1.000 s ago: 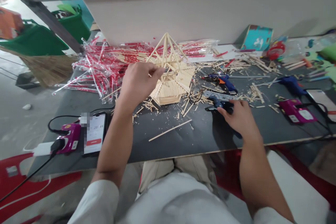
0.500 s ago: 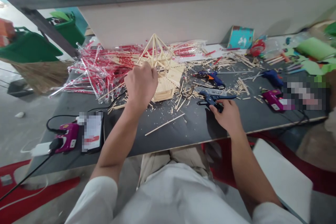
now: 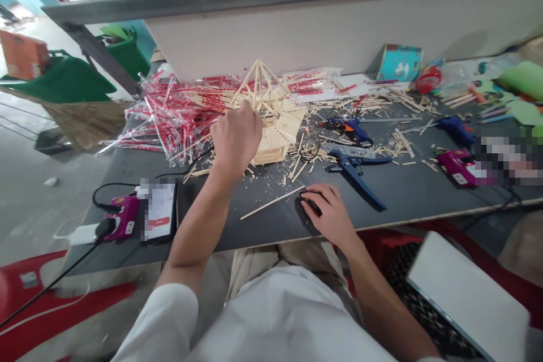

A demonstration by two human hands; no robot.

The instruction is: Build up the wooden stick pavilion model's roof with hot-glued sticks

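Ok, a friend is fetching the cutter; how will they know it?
On the dark table, look right of the right hand. The cutter lies there, in front of a glue gun. Only it has two blue handles spread in a V.

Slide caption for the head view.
Left hand at the stick model, right hand by a loose stick, cutter nearby.

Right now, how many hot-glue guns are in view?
2: one glue gun beyond the blue cutter, another glue gun behind the right-hand purple power adapter; more could be hidden.
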